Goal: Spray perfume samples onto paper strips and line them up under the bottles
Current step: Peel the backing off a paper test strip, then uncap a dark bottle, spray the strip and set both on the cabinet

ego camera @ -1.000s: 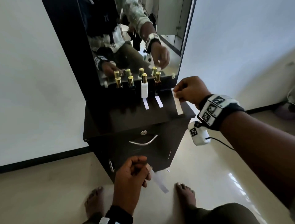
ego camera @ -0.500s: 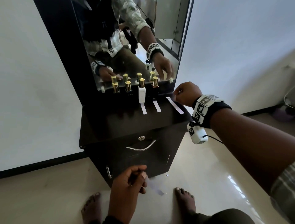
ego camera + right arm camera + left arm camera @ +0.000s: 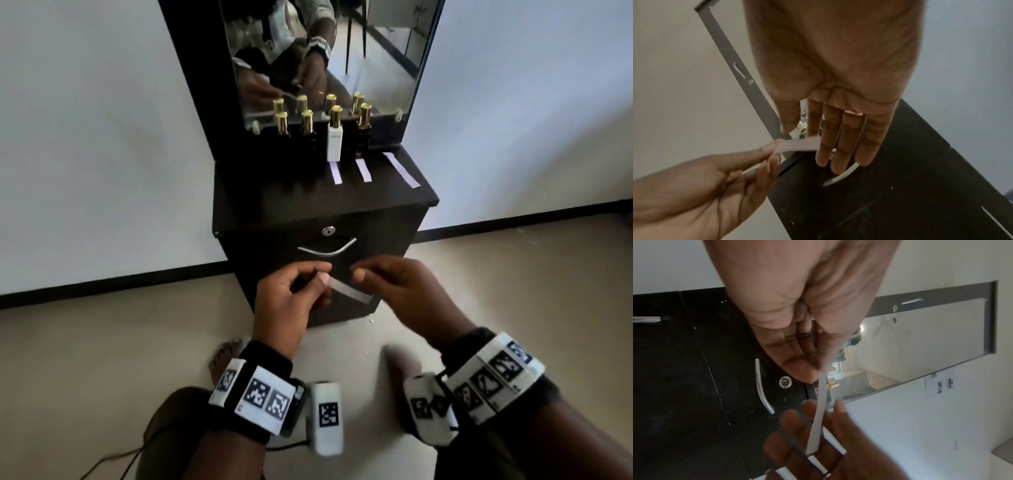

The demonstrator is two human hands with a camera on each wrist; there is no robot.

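Four gold-capped perfume bottles stand in a row before the mirror: two dark ones [image 3: 294, 125], a white one [image 3: 334, 142] and a brown one [image 3: 363, 132]. Paper strips lie below the white bottle [image 3: 335, 173] and the brown bottle [image 3: 363, 170], and a third strip [image 3: 401, 170] lies slanted further right. In front of the drawer my left hand [image 3: 320, 274] pinches one end of another paper strip [image 3: 346, 291] between thumb and forefinger. My right hand [image 3: 370, 281] is at the strip's free end with straight fingers [image 3: 840, 142], the strip [image 3: 799, 144] touching them.
The bottles stand on a dark cabinet [image 3: 284, 205] with a locked drawer and a curved metal handle [image 3: 327, 249]. A mirror [image 3: 325, 51] rises behind them. White walls flank the cabinet. My bare feet [image 3: 226, 356] are on the pale floor below.
My right hand let go of the third strip on the cabinet top and came down to the left hand. The left hand rose slightly, still pinching its strip.
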